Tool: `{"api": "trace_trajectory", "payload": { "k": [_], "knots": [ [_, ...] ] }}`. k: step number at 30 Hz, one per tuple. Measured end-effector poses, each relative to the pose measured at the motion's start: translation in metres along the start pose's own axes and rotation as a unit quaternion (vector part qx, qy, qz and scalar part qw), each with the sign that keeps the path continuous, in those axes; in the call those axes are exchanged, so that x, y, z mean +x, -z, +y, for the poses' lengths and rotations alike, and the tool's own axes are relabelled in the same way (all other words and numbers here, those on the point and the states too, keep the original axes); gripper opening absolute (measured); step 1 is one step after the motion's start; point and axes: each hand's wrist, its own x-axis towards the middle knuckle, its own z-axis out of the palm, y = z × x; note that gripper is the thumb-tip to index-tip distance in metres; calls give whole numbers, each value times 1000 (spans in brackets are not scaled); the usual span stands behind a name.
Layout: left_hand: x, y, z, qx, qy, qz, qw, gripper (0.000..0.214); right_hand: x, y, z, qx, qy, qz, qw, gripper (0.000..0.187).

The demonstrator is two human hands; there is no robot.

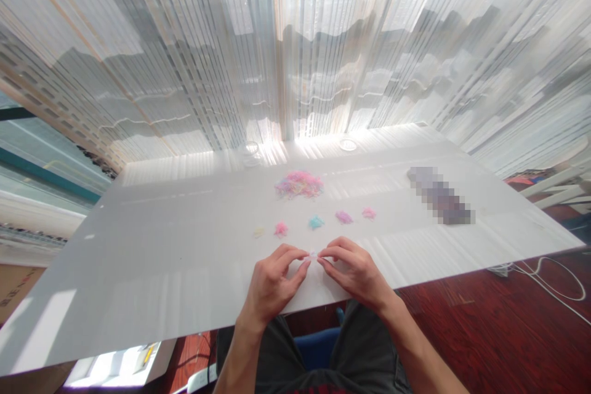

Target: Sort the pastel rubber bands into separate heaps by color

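Observation:
My left hand (274, 280) and my right hand (353, 271) meet near the front edge of the white table (161, 246). Both pinch a tiny pale elastic band (313, 255) between their fingertips. Just beyond them lie small sorted heaps of bands: a yellow heap (258, 232), a pink heap (280, 229), a teal heap (316, 221), a purple heap (344, 217) and another pink heap (369, 213). Farther back sits a large mixed pile of coloured bands (300, 184).
A blurred dark oblong object (440, 196) lies on the table's right side. Two clear round lids or dishes (348, 144) stand at the far edge by the sheer curtains. White cables (545, 274) trail on the red wood floor at right.

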Motion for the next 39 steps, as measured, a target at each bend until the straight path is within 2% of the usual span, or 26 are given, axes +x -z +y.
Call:
{"api": "trace_trajectory", "payload": {
  "k": [39],
  "knots": [
    [1, 1, 2, -7, -11, 1, 1000, 11, -2, -1, 3, -13, 7, -19, 1000, 10]
  ]
}}
